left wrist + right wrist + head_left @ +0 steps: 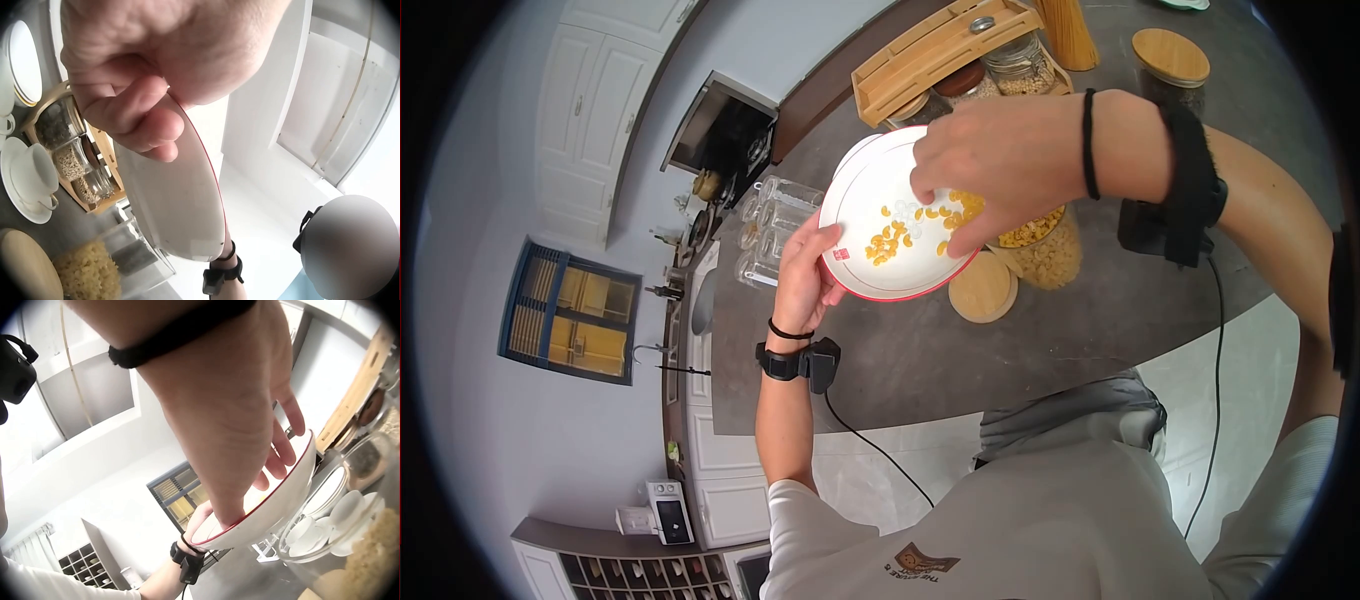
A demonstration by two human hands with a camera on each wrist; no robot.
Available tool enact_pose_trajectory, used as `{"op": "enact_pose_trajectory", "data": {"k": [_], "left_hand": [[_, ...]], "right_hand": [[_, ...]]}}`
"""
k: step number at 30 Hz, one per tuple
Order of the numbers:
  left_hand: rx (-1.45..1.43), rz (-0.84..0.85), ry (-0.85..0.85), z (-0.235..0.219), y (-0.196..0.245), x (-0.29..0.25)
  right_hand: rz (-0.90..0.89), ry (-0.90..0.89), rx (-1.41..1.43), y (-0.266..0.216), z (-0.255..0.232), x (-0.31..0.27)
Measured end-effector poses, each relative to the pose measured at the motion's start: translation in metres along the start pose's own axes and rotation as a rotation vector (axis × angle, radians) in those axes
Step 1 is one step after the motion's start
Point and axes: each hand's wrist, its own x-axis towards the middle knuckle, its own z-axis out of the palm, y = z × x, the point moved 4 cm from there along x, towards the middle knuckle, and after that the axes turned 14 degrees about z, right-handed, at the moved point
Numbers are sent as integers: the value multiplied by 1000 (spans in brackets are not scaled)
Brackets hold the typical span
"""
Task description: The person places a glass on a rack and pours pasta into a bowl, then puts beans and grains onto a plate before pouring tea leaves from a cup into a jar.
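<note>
Tilted over the counter is a white bowl (pixel 865 190) with a red rim, gripped at its edge by my left hand (pixel 803 262), thumb on the inside wall. Yellow elbow macaroni (pixel 885 245) lies scattered in it beside a small cluster of clear, whitish pieces (pixel 908 215). My right hand (pixel 1005 155) reaches over the bowl from the right. In the right wrist view its fingers (pixel 284 450) are spread and extend down inside the rim; nothing shows between them. Just below that hand stands a clear container of pasta (pixel 1045 260), partly hidden.
A round wooden lid (pixel 983 290) lies by the pasta container. Behind stands a wooden rack (pixel 940 60) of filled jars, with spaghetti (pixel 1068 35) and a wooden-lidded jar (pixel 1170 58) to its right. Glass containers (pixel 785 215) are at the left; a cup and saucer (pixel 31 181) also show.
</note>
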Motion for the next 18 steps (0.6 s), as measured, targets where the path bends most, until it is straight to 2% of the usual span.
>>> {"op": "enact_pose_trajectory", "data": {"k": [7, 10, 18], "left_hand": [[18, 11, -18, -4, -1, -2], [11, -1, 9, -5, -2, -3], [-18, -6, 20, -8, -7, -3]], "right_hand": [[103, -206, -41, -1, 9, 17], [101, -212, -143, -1, 10, 17], [134, -260, -203, -4, 3, 17]]}}
